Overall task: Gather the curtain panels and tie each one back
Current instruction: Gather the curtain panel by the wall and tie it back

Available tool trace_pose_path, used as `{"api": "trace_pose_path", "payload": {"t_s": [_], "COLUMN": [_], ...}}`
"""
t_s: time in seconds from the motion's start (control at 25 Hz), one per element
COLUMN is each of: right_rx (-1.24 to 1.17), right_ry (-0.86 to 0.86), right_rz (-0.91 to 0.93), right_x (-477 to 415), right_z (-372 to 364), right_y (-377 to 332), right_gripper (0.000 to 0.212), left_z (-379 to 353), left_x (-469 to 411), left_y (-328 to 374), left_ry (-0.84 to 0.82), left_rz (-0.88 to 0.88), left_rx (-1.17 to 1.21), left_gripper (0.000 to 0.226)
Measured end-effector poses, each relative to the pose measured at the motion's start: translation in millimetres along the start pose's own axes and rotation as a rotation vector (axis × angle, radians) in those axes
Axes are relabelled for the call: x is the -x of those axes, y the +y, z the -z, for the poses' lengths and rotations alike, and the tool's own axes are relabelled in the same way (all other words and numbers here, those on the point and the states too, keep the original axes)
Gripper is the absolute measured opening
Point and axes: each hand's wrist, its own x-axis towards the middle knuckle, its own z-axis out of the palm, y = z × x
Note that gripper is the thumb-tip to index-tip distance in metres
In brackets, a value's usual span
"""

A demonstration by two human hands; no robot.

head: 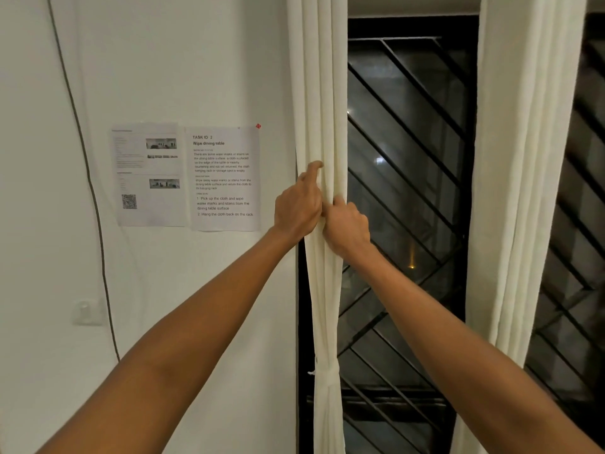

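Left grip (298,208): closing around the folds of the left panel (322,93), at the window edge.
Right grip (347,224): clutching the same folds, touching the left grip.
Tie (327,375): binding this panel low down.
Right panel (523,158): hanging loose, well apart.
Advice: keeping pleats even, smoothing gently.
Wall paper (224,178): reading "TASK ID: 2, Wipe dining table".

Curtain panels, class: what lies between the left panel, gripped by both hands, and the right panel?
The head view shows the dark, diagonally barred window between the left panel and the right panel, with the right forearm crossing in front lower down.
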Motion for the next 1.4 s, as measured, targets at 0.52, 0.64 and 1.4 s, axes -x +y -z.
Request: {"api": "trace_pose_path", "payload": {"t_s": [0.52, 0.64, 1.4], "right_rx": [-0.057, -0.028, -0.175], "right_ry": [-0.453, -0.49, -0.176], "right_rz": [-0.131, -0.112, 0.107], "right_x": [185.1, 203.0, 191.9], "right_z": [-120.3, -137.4, -94.7], "right_y": [-19.7, -19.9, 1.6], "right_gripper": [0.033, 0.042, 0.051], "left_z": [-62.5, -64.3, -49.2], "left_x": [143.9, 157.4, 146.7], "left_y": [29.7, 24.8, 8.9], "left_ry": [-0.332, -0.457, -0.376], "left_rz": [0.268, 0.249, 0.166], "left_rx": [-0.101, -0.19, -0.329], "left_gripper": [0.052, 0.037, 0.043]}}
